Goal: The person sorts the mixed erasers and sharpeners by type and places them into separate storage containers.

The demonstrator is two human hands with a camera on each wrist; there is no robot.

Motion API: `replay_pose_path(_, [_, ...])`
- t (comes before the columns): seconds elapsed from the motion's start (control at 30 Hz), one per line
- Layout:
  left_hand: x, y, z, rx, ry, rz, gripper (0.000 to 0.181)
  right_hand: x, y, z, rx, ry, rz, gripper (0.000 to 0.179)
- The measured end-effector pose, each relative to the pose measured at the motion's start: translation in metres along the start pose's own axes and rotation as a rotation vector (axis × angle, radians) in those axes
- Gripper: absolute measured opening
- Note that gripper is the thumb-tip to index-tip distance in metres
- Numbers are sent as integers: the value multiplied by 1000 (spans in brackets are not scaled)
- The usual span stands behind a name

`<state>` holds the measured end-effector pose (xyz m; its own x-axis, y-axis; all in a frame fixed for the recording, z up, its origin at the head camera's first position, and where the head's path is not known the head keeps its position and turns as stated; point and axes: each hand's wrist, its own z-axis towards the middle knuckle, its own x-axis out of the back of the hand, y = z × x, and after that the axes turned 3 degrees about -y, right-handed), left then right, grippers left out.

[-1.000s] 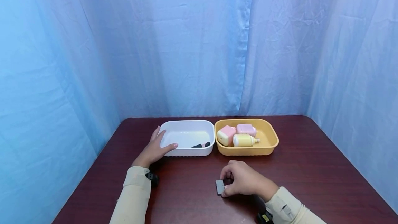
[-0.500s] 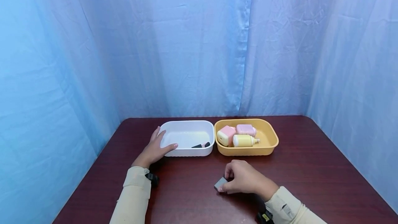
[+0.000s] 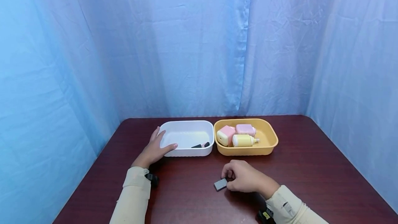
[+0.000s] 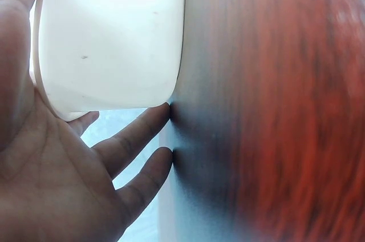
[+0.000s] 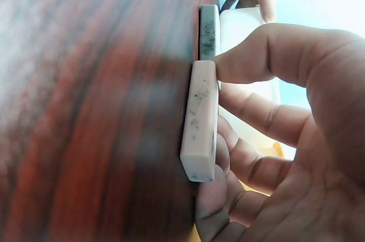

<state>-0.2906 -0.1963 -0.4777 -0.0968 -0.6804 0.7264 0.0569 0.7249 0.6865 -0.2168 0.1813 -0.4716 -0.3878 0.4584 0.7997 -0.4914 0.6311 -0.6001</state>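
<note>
My left hand (image 3: 152, 150) rests with spread, fairly straight fingers at the near left corner of a white tray (image 3: 189, 152). Its thumb lies along the near rim, while two fingertips (image 4: 162, 111) reach down beside the tray's end wall in the left wrist view. My right hand (image 3: 245, 176) is low over the table, holding a pink smudged rectangular block (image 5: 199, 119) between the thumb at one end and a curled finger at the other. Just beyond that block lies a grey rectangular block (image 3: 220, 184), flat on the table. From the head, the right hand hides the pink block.
A yellow tray (image 3: 247, 151) stands against the white one, holding a pink bottle (image 3: 226, 135), a lilac bottle (image 3: 245, 129) and a yellow bottle (image 3: 242, 140). Small black and pink pieces (image 3: 200, 145) lie in the white tray. Blue curtains (image 3: 199, 44) surround the dark table (image 3: 186, 189).
The grey block tilts and turns at my right fingertips, then lies flat, with the thumb drawn back to the right from it. My left hand has stayed at the white tray.
</note>
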Motion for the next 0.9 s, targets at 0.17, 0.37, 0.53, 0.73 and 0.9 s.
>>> replay_pose_path(0.17, [0,0,0,7,-4,1,113,-1,1,1,-14,22,-3,21])
replay_pose_path(0.37, [1,0,0,10,-2,8,113,0,1,2,-60,15,11,19])
replay_pose_path(0.53, [0,-1,0,10,1,13,113,0,0,2,-60,11,32,15])
replay_pose_path(0.73, [0,-1,0,3,1,12,112,-1,-2,2,-39,25,45,13])
replay_pose_path(0.9, [-1,-2,1,0,1,4,112,-2,-2,2,-20,52,28,14])
